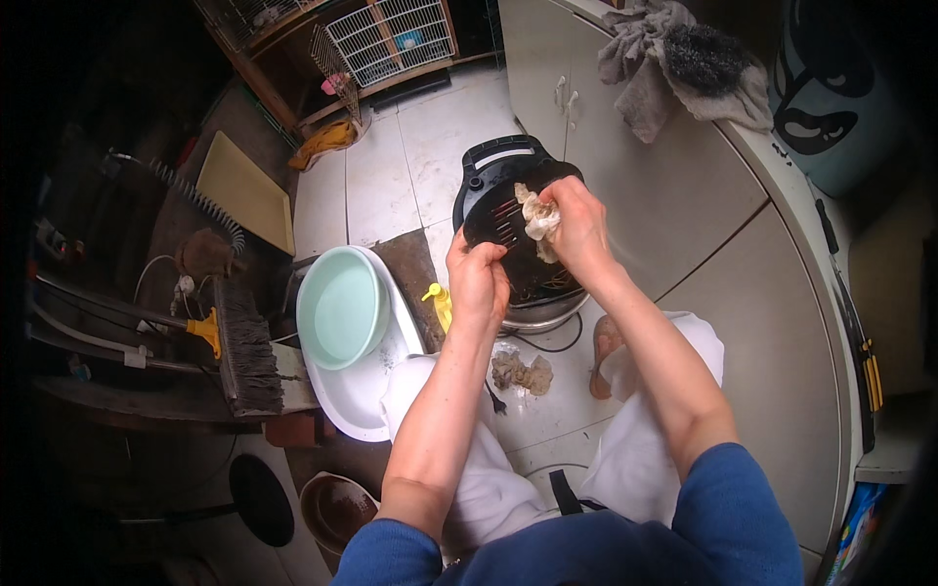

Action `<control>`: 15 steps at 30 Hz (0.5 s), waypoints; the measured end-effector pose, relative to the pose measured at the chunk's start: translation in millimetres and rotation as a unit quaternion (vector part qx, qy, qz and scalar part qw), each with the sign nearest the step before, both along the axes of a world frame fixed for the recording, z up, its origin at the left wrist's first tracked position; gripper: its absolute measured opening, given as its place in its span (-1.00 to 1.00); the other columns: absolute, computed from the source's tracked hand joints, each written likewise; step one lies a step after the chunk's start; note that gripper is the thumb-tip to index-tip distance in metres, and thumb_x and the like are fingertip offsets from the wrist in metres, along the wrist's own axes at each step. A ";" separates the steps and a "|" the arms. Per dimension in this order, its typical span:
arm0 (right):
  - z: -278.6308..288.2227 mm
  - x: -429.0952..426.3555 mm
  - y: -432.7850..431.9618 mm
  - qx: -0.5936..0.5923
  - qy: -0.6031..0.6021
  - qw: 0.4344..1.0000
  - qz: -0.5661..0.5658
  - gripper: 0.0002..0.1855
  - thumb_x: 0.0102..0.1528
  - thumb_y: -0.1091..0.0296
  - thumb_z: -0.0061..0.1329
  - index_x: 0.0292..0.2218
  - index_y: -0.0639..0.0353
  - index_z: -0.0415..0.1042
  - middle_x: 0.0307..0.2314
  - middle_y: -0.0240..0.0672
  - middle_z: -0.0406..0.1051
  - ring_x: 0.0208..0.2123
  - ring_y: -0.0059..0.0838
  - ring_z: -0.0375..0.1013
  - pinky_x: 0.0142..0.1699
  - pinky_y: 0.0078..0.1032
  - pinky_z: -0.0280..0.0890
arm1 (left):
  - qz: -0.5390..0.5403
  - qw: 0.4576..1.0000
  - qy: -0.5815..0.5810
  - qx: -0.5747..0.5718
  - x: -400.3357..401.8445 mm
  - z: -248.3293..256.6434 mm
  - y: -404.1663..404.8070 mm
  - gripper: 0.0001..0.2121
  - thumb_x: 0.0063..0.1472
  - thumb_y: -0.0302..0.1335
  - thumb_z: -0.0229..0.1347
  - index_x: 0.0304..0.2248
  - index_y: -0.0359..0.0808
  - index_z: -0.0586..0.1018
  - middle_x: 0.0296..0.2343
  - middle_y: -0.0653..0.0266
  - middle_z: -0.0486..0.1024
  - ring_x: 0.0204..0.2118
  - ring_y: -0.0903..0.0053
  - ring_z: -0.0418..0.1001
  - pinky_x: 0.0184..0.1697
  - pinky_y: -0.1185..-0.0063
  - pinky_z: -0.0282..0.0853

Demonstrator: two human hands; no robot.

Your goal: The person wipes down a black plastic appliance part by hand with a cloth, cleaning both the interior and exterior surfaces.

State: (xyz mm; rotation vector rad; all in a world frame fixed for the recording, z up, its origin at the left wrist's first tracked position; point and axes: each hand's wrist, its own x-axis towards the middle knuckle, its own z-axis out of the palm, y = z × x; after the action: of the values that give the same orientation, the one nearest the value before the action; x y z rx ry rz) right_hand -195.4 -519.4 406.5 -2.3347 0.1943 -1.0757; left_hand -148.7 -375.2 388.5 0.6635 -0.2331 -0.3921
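My left hand (480,277) grips the near-left edge of a dark slotted plate (487,218), round in outline. In my right hand (575,223) is a crumpled, soiled tissue (541,220), held over the right part of the plate. Beneath both hands stands a black appliance with a handle (502,150) and a shiny metal base (542,319); my hands hide part of it. On the floor between my legs lies a wad of brown-stained tissue (522,372). A yellow spray bottle (440,304) is just left of my left wrist.
A pale green basin (341,308) rests in a white tub (403,329) at left. Beyond stand a broom (249,351), a beige tray (245,194) and a brown bowl (337,509). Grey cabinets (659,176) border the right, with a dirty cloth (703,73) on top. A wire cage (392,40) stands ahead.
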 end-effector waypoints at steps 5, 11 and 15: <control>7.3 2.3 -6.9 -0.008 0.000 0.999 -0.049 -0.79 -0.14 0.51 0.07 -0.39 0.18 0.37 -0.49 -0.22 0.35 -0.43 -0.14 0.41 -0.34 -0.34 0.30 | 0.000 0.999 0.015 -0.029 1.9 2.2 0.1 -0.59 -0.14 -0.82 -0.18 -0.21 -0.51 0.40 -0.25 0.07 0.46 -0.15 0.32 0.43 0.02 0.47 0.33; 11.7 -3.1 10.2 0.001 -0.014 0.997 0.069 -0.72 -0.23 0.57 0.09 -0.36 0.22 0.44 -0.43 -0.21 0.36 -0.39 -0.16 0.42 -0.26 -0.37 0.33 | 0.027 0.999 0.017 -0.024 9.8 -2.6 1.3 -0.58 -0.14 -0.80 -0.20 -0.19 -0.50 0.37 -0.24 0.06 0.45 -0.15 0.31 0.43 0.00 0.44 0.36; 6.9 1.6 14.6 0.021 -0.042 0.992 0.117 -0.80 -0.22 0.57 0.09 -0.44 0.25 0.45 -0.48 -0.17 0.39 -0.42 -0.13 0.43 -0.31 -0.37 0.34 | 0.057 0.998 0.003 -0.011 10.5 -4.1 -3.5 -0.58 -0.15 -0.80 -0.20 -0.19 -0.50 0.37 -0.26 0.05 0.44 -0.19 0.31 0.44 -0.08 0.44 0.40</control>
State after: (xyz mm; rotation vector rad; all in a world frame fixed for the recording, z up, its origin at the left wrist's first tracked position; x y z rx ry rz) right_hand -193.8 -504.9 413.4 -2.2052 -0.0852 -1.0392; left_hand -138.1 -378.8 384.4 0.6512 -0.1930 -0.2811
